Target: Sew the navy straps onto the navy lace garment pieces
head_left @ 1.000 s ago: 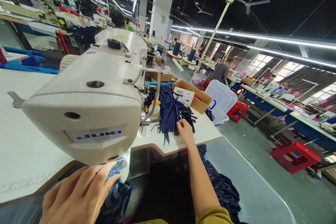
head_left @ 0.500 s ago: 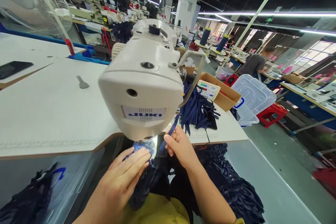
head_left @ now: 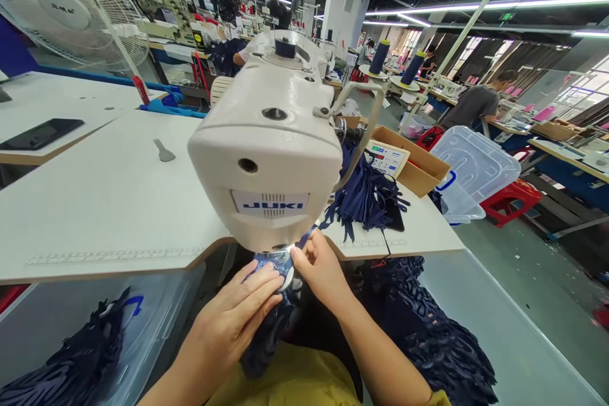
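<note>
A white sewing machine head (head_left: 266, 158) fills the middle of the view and hides its needle and presser foot. Just below it, my left hand (head_left: 242, 304) lies with fingers stretched out over a piece of patterned blue fabric (head_left: 264, 259). Dark navy cloth (head_left: 261, 342) hangs down beneath that hand. To the right of the sewing area, my right hand (head_left: 320, 266) pinches a narrow navy strap (head_left: 307, 238) between thumb and fingers. The strap runs up towards a bundle of navy straps (head_left: 366, 196) on the machine table (head_left: 118, 209).
Below the table, a clear bin (head_left: 157, 323) with navy pieces stands left and a navy heap (head_left: 428, 330) lies right. A cardboard box (head_left: 419, 162), control panel (head_left: 387, 158) and clear plastic box (head_left: 476, 165) are at right. At left are a phone (head_left: 42, 133) and a fan (head_left: 71, 9).
My right hand has moved left with the strap, close to the fabric under the machine head. My left hand stays on the fabric. The whole view has shifted slightly.
</note>
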Motion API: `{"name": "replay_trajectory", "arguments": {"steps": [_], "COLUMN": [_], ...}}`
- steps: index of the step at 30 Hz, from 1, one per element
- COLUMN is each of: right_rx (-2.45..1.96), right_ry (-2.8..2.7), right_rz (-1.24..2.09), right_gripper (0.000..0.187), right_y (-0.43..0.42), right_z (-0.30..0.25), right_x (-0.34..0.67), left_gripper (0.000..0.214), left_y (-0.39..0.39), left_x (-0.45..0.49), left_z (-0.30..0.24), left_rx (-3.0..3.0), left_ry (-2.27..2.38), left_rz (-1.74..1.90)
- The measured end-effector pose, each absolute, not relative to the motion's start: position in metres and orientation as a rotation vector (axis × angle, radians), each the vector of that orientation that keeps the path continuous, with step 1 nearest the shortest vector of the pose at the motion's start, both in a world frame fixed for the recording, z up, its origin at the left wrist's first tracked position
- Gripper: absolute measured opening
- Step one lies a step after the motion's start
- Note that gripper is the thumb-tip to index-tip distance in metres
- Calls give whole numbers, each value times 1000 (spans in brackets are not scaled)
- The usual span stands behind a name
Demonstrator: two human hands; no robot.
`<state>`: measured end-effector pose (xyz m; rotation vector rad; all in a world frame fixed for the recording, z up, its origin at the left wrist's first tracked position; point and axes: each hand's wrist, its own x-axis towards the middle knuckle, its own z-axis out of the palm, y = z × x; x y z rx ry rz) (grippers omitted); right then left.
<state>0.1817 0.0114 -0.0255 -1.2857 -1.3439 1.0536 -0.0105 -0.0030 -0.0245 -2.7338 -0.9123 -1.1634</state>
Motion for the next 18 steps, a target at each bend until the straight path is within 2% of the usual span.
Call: {"name": "replay_trajectory", "arguments": {"steps": [12,18], "right_rx": [-1330,-1328], "right_ry": [-1374,-1398], "right_rz": [1019,1037], "right_gripper": [12,12], "right_y": [11,14], "right_z": [-22,-21], "right_x": [182,183], "left_gripper": [31,26], "left_y": [0,0], "left_x": [-8,-6], "left_z": [-20,-13], "left_rx": [-2689,-2660], "left_ry": [-767,-769], "left_rz": [-1025,-948]}}
